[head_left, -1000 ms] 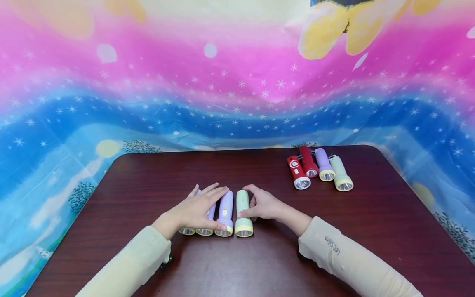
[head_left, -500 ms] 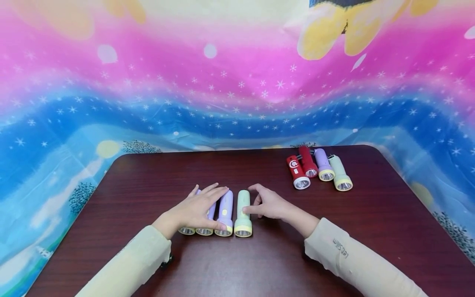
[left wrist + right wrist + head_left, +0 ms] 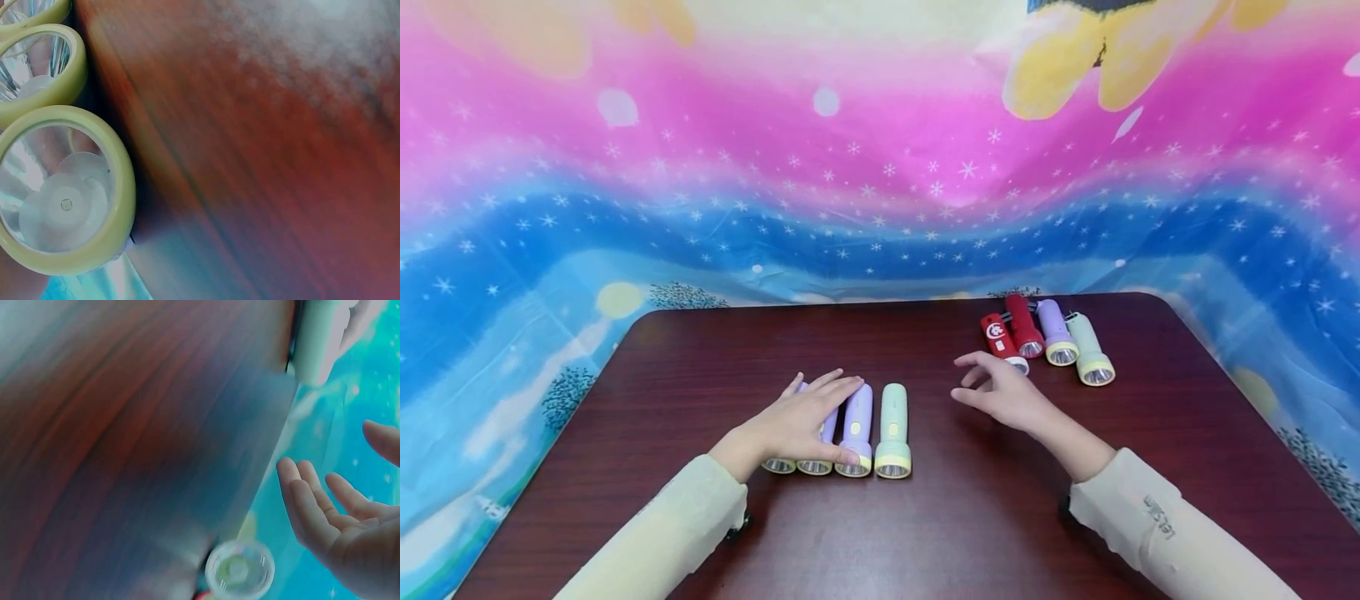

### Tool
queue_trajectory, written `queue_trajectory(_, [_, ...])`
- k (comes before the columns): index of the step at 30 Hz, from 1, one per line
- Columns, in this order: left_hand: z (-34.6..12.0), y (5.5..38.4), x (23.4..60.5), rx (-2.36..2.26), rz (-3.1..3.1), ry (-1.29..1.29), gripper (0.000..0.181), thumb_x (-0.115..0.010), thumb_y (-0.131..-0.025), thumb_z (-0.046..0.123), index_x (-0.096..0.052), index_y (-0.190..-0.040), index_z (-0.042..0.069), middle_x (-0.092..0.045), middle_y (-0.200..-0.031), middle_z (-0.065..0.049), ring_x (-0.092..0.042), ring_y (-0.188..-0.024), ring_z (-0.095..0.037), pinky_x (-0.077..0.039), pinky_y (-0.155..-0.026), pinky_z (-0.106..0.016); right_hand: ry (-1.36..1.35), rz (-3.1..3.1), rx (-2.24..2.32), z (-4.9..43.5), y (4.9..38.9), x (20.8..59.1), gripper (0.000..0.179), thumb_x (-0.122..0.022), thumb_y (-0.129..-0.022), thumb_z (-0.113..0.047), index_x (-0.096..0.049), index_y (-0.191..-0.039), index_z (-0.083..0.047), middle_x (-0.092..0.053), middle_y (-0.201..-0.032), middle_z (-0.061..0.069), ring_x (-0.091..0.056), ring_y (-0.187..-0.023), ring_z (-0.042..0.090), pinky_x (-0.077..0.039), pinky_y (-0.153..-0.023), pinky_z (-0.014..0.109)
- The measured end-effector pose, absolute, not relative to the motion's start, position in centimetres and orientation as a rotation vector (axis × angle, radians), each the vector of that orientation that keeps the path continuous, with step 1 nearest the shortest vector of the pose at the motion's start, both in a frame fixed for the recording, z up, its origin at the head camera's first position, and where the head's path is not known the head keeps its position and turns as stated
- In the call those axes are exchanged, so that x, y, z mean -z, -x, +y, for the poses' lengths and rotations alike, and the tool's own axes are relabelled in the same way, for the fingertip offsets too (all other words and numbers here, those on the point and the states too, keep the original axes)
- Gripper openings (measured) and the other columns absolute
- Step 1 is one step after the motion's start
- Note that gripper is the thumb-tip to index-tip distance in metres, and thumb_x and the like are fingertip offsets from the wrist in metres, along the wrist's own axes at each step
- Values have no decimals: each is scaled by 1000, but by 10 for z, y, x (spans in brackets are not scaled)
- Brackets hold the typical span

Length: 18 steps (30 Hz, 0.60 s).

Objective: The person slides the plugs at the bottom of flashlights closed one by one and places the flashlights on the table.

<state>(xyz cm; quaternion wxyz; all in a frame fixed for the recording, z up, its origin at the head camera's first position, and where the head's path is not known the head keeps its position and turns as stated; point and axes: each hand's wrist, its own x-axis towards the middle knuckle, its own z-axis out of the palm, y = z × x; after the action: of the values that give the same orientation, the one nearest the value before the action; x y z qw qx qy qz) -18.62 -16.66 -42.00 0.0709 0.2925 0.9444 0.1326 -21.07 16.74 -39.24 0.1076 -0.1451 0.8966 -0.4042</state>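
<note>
My left hand [image 3: 793,425] lies with fingers spread over a row of purple flashlights [image 3: 856,417], partly hiding them; its thumb touches the yellow head of the rightmost purple one. Yellow-rimmed flashlight heads [image 3: 65,203] fill the left side of the left wrist view. Just right of them, a mint-green flashlight [image 3: 892,425] lies parallel, lens toward me, with no hand on it. My right hand [image 3: 1003,392] hovers over the table with loosely bent fingers, holding nothing. It is nearest a red flashlight with a white head [image 3: 996,335], partly covering that head.
At the back right, a dark red flashlight [image 3: 1022,325], a purple one [image 3: 1056,333] and a pale green one [image 3: 1092,350] lie close together beside the red-and-white one. The dark wooden table [image 3: 775,342] meets a patterned cloth backdrop [image 3: 880,183] behind.
My right hand has let go of the mint-green flashlight and moved right, toward the back-right group. The mint-green flashlight stays beside the purple row. My left hand has not moved.
</note>
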Motion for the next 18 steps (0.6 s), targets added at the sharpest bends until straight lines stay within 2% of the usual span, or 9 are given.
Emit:
queue_trajectory(7, [-167, 187, 421, -384, 2846, -863, 113, -61, -70, 86, -28, -158, 24, -33, -162, 5, -20, -154, -21, -15, -117, -69, 396, 2755, 1246, 200, 212, 387, 41, -67, -94, -15, -58, -130, 0, -69, -108, 19, -68, -91, 27, -55, -74, 30])
queue_trajectory(15, [-167, 187, 423, -378, 2844, -852, 113, -60, -69, 86, -26, -158, 25, -32, -162, 7, -19, -154, -20, -14, -118, -67, 355, 2929, 1231, 218, 226, 386, 37, -67, -93, -12, -60, -127, 3, -68, -105, 21, -65, -87, 29, -52, -70, 26])
queue_trajectory(18, [-167, 187, 423, -393, 2844, -862, 113, -61, -70, 85, -28, -158, 24, -33, -162, 6, -20, -154, -21, -15, -118, -68, 338, 2972, 1215, 221, 234, 388, 37, -67, -93, -11, -60, -126, 5, -68, -104, 23, -64, -89, 31, -53, -71, 30])
